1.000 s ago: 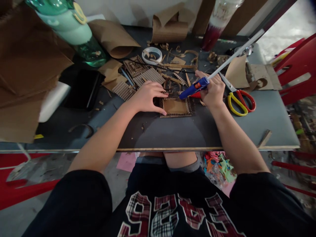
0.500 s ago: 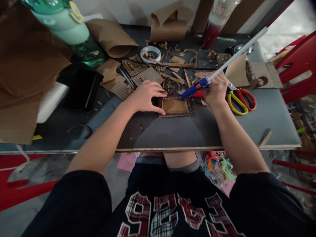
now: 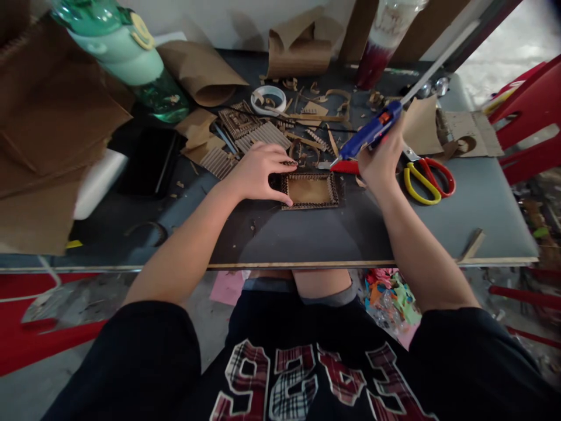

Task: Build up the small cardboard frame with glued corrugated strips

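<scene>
A small rectangular cardboard frame [image 3: 310, 190] with corrugated edging lies flat on the dark table [image 3: 307, 240]. My left hand [image 3: 258, 171] rests on its left edge, fingers spread and pressing down. My right hand [image 3: 380, 159] is closed round a blue glue gun [image 3: 371, 132] with a white glue stick [image 3: 433, 61] poking out of its back. The gun is lifted above and to the right of the frame, nozzle pointing down-left.
Yellow-and-red scissors [image 3: 427, 175] lie right of my right hand. Cardboard strips and scraps [image 3: 258, 134], a tape roll [image 3: 268, 99] and brown paper [image 3: 201, 67] crowd the back. A green bottle [image 3: 127, 49] stands at back left, a red chair [image 3: 532, 117] at the right.
My right hand has raised the glue gun up and to the right, away from the frame's top right corner. My left hand has stayed on the frame.
</scene>
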`<state>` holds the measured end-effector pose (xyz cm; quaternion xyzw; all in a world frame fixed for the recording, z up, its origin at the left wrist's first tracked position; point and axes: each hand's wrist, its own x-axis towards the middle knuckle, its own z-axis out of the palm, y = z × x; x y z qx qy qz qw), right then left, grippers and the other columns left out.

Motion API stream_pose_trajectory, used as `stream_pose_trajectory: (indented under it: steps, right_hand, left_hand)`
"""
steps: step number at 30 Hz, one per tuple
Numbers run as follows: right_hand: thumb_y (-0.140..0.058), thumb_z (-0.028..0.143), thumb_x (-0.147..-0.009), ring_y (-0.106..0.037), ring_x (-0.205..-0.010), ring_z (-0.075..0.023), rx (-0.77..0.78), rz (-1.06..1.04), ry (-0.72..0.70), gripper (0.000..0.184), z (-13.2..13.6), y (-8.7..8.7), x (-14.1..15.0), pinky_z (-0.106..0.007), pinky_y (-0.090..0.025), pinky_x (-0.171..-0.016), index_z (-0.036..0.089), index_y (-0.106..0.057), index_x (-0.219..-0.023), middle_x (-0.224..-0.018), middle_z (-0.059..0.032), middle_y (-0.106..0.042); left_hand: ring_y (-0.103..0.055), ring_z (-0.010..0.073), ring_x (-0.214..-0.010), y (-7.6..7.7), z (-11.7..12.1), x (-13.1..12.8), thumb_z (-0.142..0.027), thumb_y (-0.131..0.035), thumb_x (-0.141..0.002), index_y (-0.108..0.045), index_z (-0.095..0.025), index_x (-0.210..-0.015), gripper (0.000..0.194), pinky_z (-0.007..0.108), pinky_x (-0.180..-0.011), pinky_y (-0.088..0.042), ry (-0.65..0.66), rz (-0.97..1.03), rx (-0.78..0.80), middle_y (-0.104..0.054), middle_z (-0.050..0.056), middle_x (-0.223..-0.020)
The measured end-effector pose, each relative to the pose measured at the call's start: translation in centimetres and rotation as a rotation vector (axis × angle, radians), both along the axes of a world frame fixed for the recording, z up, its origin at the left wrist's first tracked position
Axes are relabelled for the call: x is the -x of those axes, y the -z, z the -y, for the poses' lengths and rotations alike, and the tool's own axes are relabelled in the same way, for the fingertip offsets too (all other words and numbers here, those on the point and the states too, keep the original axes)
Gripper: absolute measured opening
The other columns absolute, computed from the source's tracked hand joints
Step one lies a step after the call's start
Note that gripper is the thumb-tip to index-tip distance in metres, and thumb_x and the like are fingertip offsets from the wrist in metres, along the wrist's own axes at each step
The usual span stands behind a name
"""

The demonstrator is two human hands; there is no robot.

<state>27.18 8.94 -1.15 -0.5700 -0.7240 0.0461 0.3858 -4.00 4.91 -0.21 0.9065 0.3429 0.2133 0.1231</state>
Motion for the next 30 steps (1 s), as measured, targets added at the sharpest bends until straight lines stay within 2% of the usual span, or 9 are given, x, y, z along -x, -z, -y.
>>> stream_pose_trajectory:
  steps: [4, 8, 12, 15, 18, 21, 25, 27, 30]
  right_hand:
    - [-0.071, 0.033, -0.080, -0.062, -0.109, -0.0309, 0.085, -0.079, 0.146, 0.057, -1.3, 1.5, 0.1, -0.057, -0.050, -0.097, 0.022, -0.033, -0.121, -0.118, -0.0133, -0.060]
    - [-0.077, 0.044, -0.077, -0.064, -0.111, -0.0333, 0.082, -0.058, 0.095, 0.070, -2.6, 3.3, -0.6, -0.060, -0.049, -0.098, 0.024, -0.034, -0.128, -0.121, -0.0128, -0.059]
    - [-0.069, 0.056, -0.084, -0.062, -0.114, -0.0364, -0.009, 0.016, -0.002, 0.075, -4.0, 5.3, -1.6, -0.058, -0.050, -0.092, 0.021, -0.033, -0.140, -0.119, -0.0162, -0.058]
    - [-0.061, 0.058, -0.089, -0.059, -0.119, -0.0380, -0.089, 0.070, -0.050, 0.073, -4.7, 6.0, -2.0, -0.058, -0.050, -0.092, 0.021, -0.034, -0.146, -0.121, -0.0168, -0.058]
    - [-0.058, 0.052, -0.093, -0.059, -0.115, -0.0366, -0.116, 0.068, 0.011, 0.064, -3.7, 4.5, -1.6, -0.059, -0.049, -0.092, 0.023, -0.037, -0.146, -0.120, -0.0163, -0.061]
    - [-0.050, 0.043, -0.098, -0.056, -0.118, -0.0354, -0.149, 0.074, 0.022, 0.048, -0.9, 1.2, 0.0, -0.060, -0.044, -0.099, 0.027, -0.046, -0.143, -0.125, -0.0159, -0.063]
    - [-0.050, 0.042, -0.097, -0.058, -0.118, -0.0343, -0.150, 0.167, -0.305, 0.037, 3.3, -2.2, 3.3, -0.059, -0.042, -0.103, 0.028, -0.061, -0.129, -0.122, -0.0104, -0.067]
    - [-0.054, 0.043, -0.096, -0.061, -0.114, -0.0322, -0.141, 0.214, -0.458, 0.032, 4.5, -2.5, 4.8, -0.055, -0.045, -0.100, 0.029, -0.066, -0.122, -0.117, -0.0074, -0.071]
    - [-0.053, 0.039, -0.096, -0.063, -0.105, -0.0290, -0.128, 0.240, -0.527, 0.025, 4.9, -1.9, 6.1, -0.050, -0.048, -0.094, 0.029, -0.071, -0.111, -0.104, -0.0050, -0.074]
  left_hand:
    - [-0.061, 0.0304, -0.118, 0.3, -0.3, 0.7, -0.065, -0.048, -0.095, -0.072, -0.024, -0.123, 0.055, 0.053, -0.106, -0.042, -0.128, 0.113, -0.131, -0.074, 0.008, -0.114]
    - [-0.062, 0.0282, -0.115, -0.1, 0.0, 0.8, -0.050, -0.039, -0.102, -0.069, -0.024, -0.123, 0.046, 0.049, -0.104, -0.045, -0.261, 0.162, -0.210, -0.071, 0.009, -0.112]
    - [-0.066, 0.0239, -0.104, -0.3, 0.8, -0.3, -0.040, -0.028, -0.105, -0.066, -0.023, -0.114, 0.043, 0.041, -0.093, -0.051, -0.253, 0.135, -0.176, -0.068, 0.010, -0.107]
    - [-0.068, 0.0200, -0.093, 0.1, 1.3, -1.1, -0.039, -0.028, -0.105, -0.058, -0.023, -0.110, 0.034, 0.036, -0.083, -0.053, -0.243, 0.177, -0.143, -0.068, 0.008, -0.101]
    - [-0.071, 0.0185, -0.087, 0.5, 1.6, -1.6, -0.039, -0.034, -0.104, -0.045, -0.023, -0.122, 0.027, 0.034, -0.079, -0.054, -0.226, 0.243, -0.057, -0.070, 0.006, -0.098]
    - [-0.073, 0.0200, -0.088, 0.4, 1.9, -1.9, -0.038, -0.040, -0.102, -0.041, -0.021, -0.129, 0.032, 0.033, -0.079, -0.055, -0.213, 0.208, 0.017, -0.070, 0.008, -0.100]
    - [-0.075, 0.0213, -0.093, 0.1, 2.3, -2.1, -0.035, -0.047, -0.100, -0.046, -0.018, -0.131, 0.035, 0.032, -0.084, -0.056, -0.220, 0.113, -0.008, -0.070, 0.009, -0.109]
    - [-0.074, 0.0225, -0.097, -0.1, 2.6, -2.3, -0.031, -0.047, -0.099, -0.044, -0.017, -0.134, 0.038, 0.032, -0.085, -0.056, -0.212, 0.083, -0.013, -0.071, 0.009, -0.108]
    - [-0.074, 0.0225, -0.095, -0.5, 3.0, -2.7, -0.028, -0.047, -0.098, -0.042, -0.016, -0.138, 0.042, 0.032, -0.083, -0.055, -0.200, 0.037, -0.012, -0.074, 0.007, -0.106]
